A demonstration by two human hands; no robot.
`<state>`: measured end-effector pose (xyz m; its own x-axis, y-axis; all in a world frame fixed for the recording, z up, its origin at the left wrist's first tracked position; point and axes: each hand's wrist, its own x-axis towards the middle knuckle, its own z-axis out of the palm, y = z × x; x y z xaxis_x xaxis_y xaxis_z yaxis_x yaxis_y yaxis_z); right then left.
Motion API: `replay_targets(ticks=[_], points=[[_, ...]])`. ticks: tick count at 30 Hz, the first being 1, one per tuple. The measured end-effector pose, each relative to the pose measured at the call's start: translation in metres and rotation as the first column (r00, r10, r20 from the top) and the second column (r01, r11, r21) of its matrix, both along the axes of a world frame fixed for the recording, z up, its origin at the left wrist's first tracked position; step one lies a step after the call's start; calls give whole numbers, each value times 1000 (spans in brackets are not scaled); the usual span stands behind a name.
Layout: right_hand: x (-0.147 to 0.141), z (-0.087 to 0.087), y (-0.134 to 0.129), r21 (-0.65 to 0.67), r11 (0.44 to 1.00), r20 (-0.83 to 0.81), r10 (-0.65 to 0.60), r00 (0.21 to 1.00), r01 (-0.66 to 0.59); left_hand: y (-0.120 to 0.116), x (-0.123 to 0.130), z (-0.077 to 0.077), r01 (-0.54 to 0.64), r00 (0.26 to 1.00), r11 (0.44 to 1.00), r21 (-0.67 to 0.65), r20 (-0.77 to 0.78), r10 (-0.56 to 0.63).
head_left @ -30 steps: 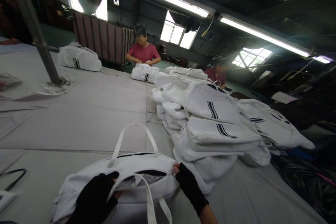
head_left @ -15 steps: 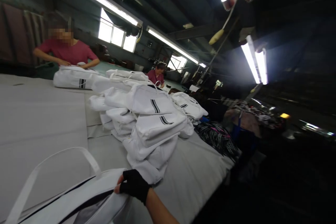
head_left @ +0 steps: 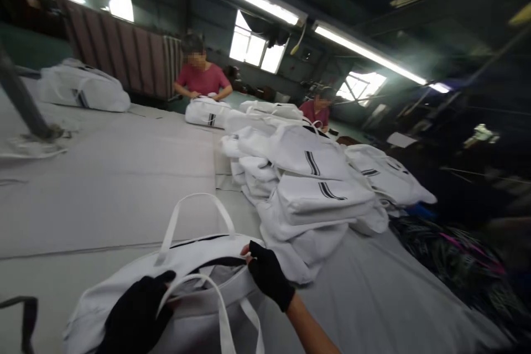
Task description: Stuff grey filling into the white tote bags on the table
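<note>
A white handbag (head_left: 207,315) lies in front of me, its dark-edged opening parted and a grey lining visible inside. Its two white strap handles (head_left: 224,211) stand up in loops. My right hand (head_left: 269,275), in a black fingerless glove, pinches the rim at the right end of the opening. At the left end is my left hand (head_left: 135,312), gloved in the same way and closed on the bag's edge; one strap crosses in front of its fingertips, which are partly hidden.
White bags with dark stripes form a pile (head_left: 307,193) just beyond. Another white bag (head_left: 83,88) lies far left, near a slanted grey post (head_left: 25,94). Two people in red shirts work across the table (head_left: 166,160). Dark patterned items (head_left: 456,265) are at right.
My view has swung left, so the pile appears farther right. My left hand has come into view at the bag; the right hand still holds its rim.
</note>
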<state>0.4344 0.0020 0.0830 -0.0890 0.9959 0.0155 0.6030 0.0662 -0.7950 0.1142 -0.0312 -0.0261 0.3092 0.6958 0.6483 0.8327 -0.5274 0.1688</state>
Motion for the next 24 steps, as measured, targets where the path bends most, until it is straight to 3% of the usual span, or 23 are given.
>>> replay_targets(ticks=[6, 9, 12, 14, 16, 19, 20, 21, 22, 24], points=[[-49, 5, -6, 81, 996, -16, 47, 999, -45, -6, -3, -10, -64, 990, 998, 11, -126, 65], [-52, 7, -4, 52, 995, -84, 90, 992, -86, -6, -3, -11, -82, 989, 997, 8, -122, 83], [-28, 2, 1, -117, 992, -298, 19, 954, -56, -6, 0, 4, -43, 998, 998, -53, -56, 40], [-8, -2, 1, -246, 969, -432, -102, 896, -8, -5, 4, 29, 69, 995, 981, -184, 83, -54], [5, -7, 0, -309, 950, -482, -193, 855, 41, -1, 11, 64, 246, 938, 902, -355, 323, -129], [10, -10, -1, -322, 944, -499, -239, 833, 78, 15, 38, 115, 515, 736, 708, -483, 672, -78], [9, -10, -2, -323, 943, -504, -242, 829, 79, 21, 51, 126, 606, 687, 611, -509, 722, -80], [8, -10, -2, -323, 943, -507, -244, 827, 80, 28, 65, 133, 668, 677, 516, -536, 727, -120], [6, -10, -2, -322, 943, -510, -245, 825, 81, 35, 78, 135, 686, 695, 465, -559, 692, -193], [4, -9, -4, -327, 942, -515, -244, 822, 75, 46, 102, 127, 685, 728, 447, -574, 560, -396]])
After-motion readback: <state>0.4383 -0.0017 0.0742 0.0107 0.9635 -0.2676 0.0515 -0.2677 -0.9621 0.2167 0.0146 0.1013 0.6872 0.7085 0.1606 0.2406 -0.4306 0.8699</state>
